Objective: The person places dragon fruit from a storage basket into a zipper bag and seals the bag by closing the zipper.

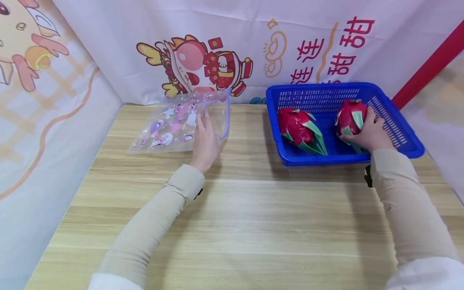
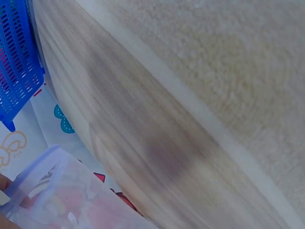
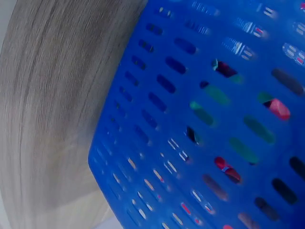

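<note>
My left hand (image 1: pixel 207 144) pinches a clear plastic bag (image 1: pixel 164 139) near its mouth. The bag carries cartoon prints and has a lilac edge; it leans at the back left of the table. In the left wrist view, fingertips (image 2: pixel 4 183) show at the rim of the bag (image 2: pixel 90 205). Over at the right, my right hand (image 1: pixel 373 133) grips a red dragon fruit (image 1: pixel 349 114) with green scales inside a blue basket (image 1: pixel 337 160). Another dragon fruit (image 1: pixel 297 127) lies in the basket's left half. The right wrist view shows the basket's slotted wall (image 3: pixel 157 100), which hides the hand.
Both bag and basket stand on a wood-grain table (image 1: pixel 253 225), along its back edge. Behind them hangs a white printed cloth (image 1: pixel 232 24), and another printed cloth (image 1: pixel 54 141) covers the left side. A red strip (image 1: pixel 431 64) slants down behind the basket.
</note>
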{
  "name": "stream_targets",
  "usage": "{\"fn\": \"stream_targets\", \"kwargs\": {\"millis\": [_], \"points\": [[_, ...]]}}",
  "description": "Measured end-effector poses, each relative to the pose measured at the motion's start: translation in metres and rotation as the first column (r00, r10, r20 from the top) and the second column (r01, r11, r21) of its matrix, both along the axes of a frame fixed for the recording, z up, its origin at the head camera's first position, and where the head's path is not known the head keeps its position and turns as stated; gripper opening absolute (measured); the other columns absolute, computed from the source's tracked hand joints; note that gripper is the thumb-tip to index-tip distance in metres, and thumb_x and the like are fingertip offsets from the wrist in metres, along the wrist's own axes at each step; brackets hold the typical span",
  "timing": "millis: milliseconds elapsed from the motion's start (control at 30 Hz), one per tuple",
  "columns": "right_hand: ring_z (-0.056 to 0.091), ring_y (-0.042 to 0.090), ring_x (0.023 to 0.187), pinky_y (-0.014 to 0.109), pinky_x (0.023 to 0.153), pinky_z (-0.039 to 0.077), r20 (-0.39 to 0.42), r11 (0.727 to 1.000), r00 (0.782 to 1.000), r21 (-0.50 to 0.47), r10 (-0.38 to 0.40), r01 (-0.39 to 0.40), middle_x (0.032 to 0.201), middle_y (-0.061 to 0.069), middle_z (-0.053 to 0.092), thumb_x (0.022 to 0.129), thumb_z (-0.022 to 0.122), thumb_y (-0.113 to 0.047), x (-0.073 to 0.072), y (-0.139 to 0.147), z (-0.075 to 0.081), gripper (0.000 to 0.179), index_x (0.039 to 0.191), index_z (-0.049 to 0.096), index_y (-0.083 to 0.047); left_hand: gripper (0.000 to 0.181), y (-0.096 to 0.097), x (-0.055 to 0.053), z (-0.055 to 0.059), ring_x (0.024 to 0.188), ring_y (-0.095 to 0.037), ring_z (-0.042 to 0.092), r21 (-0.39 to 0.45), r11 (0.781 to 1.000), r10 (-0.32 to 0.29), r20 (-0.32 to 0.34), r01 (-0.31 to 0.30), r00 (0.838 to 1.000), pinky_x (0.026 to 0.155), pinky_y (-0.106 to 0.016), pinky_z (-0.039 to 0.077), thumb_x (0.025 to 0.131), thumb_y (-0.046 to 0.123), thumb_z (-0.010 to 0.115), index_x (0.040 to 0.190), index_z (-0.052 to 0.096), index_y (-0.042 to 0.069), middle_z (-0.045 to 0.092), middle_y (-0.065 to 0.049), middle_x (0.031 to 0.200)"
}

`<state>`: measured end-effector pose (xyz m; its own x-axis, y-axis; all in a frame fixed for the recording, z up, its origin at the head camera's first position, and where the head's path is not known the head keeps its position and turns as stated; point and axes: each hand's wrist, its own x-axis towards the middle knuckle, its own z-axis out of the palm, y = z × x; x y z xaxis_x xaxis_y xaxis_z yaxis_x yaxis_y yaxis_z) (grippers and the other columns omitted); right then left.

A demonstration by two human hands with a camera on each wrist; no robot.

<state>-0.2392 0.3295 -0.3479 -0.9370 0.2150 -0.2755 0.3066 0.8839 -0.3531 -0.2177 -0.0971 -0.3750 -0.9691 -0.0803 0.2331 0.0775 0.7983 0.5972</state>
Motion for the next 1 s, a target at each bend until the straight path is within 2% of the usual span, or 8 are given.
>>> {"fn": "stream_targets", "kwargs": {"millis": [100, 233, 433, 667, 833, 1000], "points": [[0.029, 0.061, 0.114, 0.076, 0.096, 0.033, -0.016, 1.0, 1.0, -0.002, -0.014, 0.014, 0.141, 0.045, 0.009, 0.084, 0.062, -0.052, -0.0007, -0.0015, 0.0, 0.114, 0.15, -0.022, -0.014, 0.08, -0.0015, 0.0004, 0.0002, 0.141, -0.038, 0.03, -0.005, 1.0, -0.021, -0.002, 0.021, 1.0, 0.117, -0.047, 0.03, 0.086, 0.003, 0.055, 0.152, 0.01, 0.0, 0.009, -0.021, 0.159], [0.032, 0.062, 0.109, 0.076, 0.094, 0.035, -0.061, 1.0, 0.998, 0.005, -0.011, 0.011, 0.138, 0.046, 0.014, 0.083, 0.064, -0.048, -0.0019, -0.0034, -0.0005, 0.108, 0.152, -0.014, -0.017, 0.082, -0.0032, 0.0013, 0.0009, 0.145, -0.037, 0.022, -0.013, 0.999, -0.039, 0.019, 0.039, 0.999, 0.121, -0.047, 0.022, 0.085, 0.007, 0.055, 0.153, 0.008, 0.001, 0.007, -0.018, 0.161], [0.036, 0.063, 0.106, 0.076, 0.092, 0.037, -0.126, 0.999, 0.992, 0.042, 0.023, -0.018, 0.134, 0.048, 0.021, 0.082, 0.066, -0.044, -0.0026, -0.0046, -0.0002, 0.104, 0.153, -0.003, -0.015, 0.085, -0.0042, 0.0004, 0.0012, 0.145, -0.036, 0.023, -0.041, 0.998, -0.046, 0.035, 0.047, 0.998, 0.12, -0.049, 0.024, 0.083, 0.009, 0.055, 0.153, 0.007, 0.003, 0.009, -0.016, 0.161], [0.038, 0.06, 0.104, 0.075, 0.091, 0.038, -0.122, 0.996, 0.991, 0.082, 0.049, -0.039, 0.128, 0.047, 0.029, 0.083, 0.066, -0.044, -0.0054, -0.0012, -0.0001, 0.102, 0.154, 0.0, -0.014, 0.083, -0.0056, 0.0016, 0.0002, 0.147, -0.034, 0.019, -0.011, 0.999, -0.045, 0.059, 0.046, 0.997, 0.12, -0.05, 0.024, 0.085, 0.008, 0.054, 0.154, 0.008, 0.006, 0.008, -0.011, 0.162], [0.037, 0.062, 0.105, 0.077, 0.089, 0.037, -0.102, 0.995, 0.993, 0.095, 0.054, -0.045, 0.131, 0.047, 0.028, 0.084, 0.064, -0.045, -0.0068, -0.0003, -0.0001, 0.102, 0.154, -0.006, -0.021, 0.082, -0.0057, 0.0023, -0.0004, 0.147, -0.033, 0.019, -0.02, 0.999, -0.042, 0.069, 0.043, 0.997, 0.119, -0.051, 0.025, 0.085, 0.009, 0.053, 0.154, 0.008, 0.007, 0.007, -0.009, 0.163], [0.038, 0.067, 0.101, 0.079, 0.086, 0.036, -0.096, 0.991, 0.992, 0.119, 0.078, -0.066, 0.134, 0.051, 0.017, 0.086, 0.061, -0.045, -0.0073, -0.0002, 0.0007, 0.097, 0.154, -0.005, -0.024, 0.084, -0.0055, 0.0012, -0.0013, 0.147, -0.034, 0.019, -0.035, 0.998, -0.043, 0.071, 0.046, 0.997, 0.118, -0.052, 0.026, 0.084, 0.009, 0.054, 0.154, 0.008, 0.007, 0.007, -0.01, 0.162]]}}
